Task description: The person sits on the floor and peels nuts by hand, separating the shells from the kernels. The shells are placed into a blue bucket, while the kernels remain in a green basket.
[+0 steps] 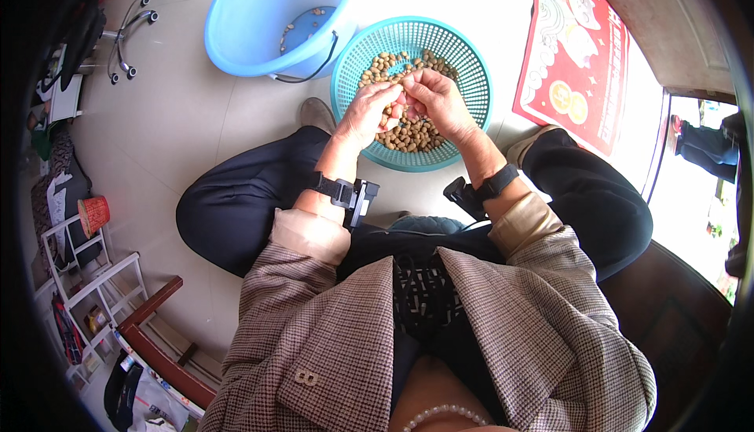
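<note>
A round green plastic basket (346,131) with slotted walls stands on the floor between my feet. Many unshelled peanuts (415,137) lie in it. Above the basket, my left hand (373,108) and my right hand (436,99) meet with fingertips together. They pinch something small between them, most likely a peanut; the fingers mostly cover it. More peanuts show under the curled fingers of my left hand. Beyond the basket to the left is a blue plastic bucket (253,49) with a black-gripped handle, and a few small pale pieces lie on its bottom.
A red mat (574,61) with cat pictures and writing lies to the right, near an open doorway. On the left are a wheeled chair base (122,43), a white metal rack (100,282) and a red woven basket (93,215). A person's legs (707,146) show outside the doorway.
</note>
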{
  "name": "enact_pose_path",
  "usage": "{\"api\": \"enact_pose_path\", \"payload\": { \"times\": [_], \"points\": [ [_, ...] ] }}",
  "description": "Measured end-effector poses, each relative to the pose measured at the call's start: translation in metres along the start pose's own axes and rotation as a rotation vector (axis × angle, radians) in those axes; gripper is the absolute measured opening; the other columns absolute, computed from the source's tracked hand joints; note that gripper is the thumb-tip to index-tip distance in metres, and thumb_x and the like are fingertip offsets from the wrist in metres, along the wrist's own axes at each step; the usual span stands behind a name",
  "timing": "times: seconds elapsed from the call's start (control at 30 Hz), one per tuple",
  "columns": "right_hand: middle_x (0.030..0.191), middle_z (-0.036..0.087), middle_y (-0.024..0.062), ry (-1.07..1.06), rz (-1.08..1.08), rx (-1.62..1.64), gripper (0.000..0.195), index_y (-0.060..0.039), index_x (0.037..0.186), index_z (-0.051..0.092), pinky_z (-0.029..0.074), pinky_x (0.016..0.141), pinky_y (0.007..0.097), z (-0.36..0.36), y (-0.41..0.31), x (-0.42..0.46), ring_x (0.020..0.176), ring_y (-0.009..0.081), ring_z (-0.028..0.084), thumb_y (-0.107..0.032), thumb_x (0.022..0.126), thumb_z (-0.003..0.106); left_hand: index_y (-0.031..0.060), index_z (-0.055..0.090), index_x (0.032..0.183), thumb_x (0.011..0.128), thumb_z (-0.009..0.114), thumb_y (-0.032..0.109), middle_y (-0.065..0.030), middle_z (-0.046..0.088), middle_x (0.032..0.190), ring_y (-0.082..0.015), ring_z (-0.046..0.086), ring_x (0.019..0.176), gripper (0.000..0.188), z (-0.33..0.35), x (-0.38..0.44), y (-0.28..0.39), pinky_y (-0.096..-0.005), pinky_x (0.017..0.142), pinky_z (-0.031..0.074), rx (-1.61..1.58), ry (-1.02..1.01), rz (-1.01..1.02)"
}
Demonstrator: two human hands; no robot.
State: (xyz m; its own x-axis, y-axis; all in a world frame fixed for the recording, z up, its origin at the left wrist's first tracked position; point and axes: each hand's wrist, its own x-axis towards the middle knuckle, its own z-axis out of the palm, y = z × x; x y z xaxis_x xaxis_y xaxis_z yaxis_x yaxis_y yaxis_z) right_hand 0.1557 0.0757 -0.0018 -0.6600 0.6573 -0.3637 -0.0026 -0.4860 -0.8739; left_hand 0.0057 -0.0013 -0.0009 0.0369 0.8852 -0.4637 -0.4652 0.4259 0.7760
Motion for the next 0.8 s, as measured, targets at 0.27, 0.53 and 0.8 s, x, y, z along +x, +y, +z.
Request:
{"api": "enact_pose_path", "payload": {
  "times": [0.27, 0.53, 0.8],
  "points": [
    [0.082, 0.061, 0.0021, 0.009, -0.123, -0.221, 0.011, -0.0017, 0.094, 0.059, 0.051, 0.065, 0.0204, -0.007, 0.009, 0.008, 0.073, 0.0076, 0.060, -0.012, 0.093, 0.060, 0.0026, 0.058, 0.087, 0.096, 0.048, 0.029, 0.0001, 0.052, 0.064, -0.0064, 0.044, 0.047, 0.030, -0.002, 0.002, -0.004, -0.0194, 0.041, 0.032, 0.148, 0.072, 0.014],
    [0.083, 0.063, 0.0017, -0.029, -0.102, -0.327, 0.009, -0.0021, 0.093, 0.059, 0.052, 0.066, 0.0199, -0.014, 0.010, 0.010, 0.076, 0.0078, 0.062, -0.011, 0.091, 0.062, 0.0009, 0.059, 0.086, 0.097, 0.046, 0.027, -0.0003, 0.053, 0.063, -0.0068, 0.045, 0.048, 0.031, -0.004, 0.005, -0.007, -0.0202, 0.043, 0.036, 0.316, 0.068, 0.064],
    [0.072, 0.066, 0.0079, 0.120, -0.130, -0.640, 0.013, -0.0014, 0.090, 0.061, 0.051, 0.062, 0.0257, -0.006, 0.003, 0.007, 0.065, 0.0118, 0.063, -0.013, 0.084, 0.065, 0.0011, 0.059, 0.088, 0.095, 0.047, 0.023, -0.0125, 0.062, 0.067, -0.0259, 0.062, 0.061, 0.025, 0.002, 0.009, -0.012, -0.0373, 0.057, 0.048, 1.062, 0.278, 0.429]
  ]
}}
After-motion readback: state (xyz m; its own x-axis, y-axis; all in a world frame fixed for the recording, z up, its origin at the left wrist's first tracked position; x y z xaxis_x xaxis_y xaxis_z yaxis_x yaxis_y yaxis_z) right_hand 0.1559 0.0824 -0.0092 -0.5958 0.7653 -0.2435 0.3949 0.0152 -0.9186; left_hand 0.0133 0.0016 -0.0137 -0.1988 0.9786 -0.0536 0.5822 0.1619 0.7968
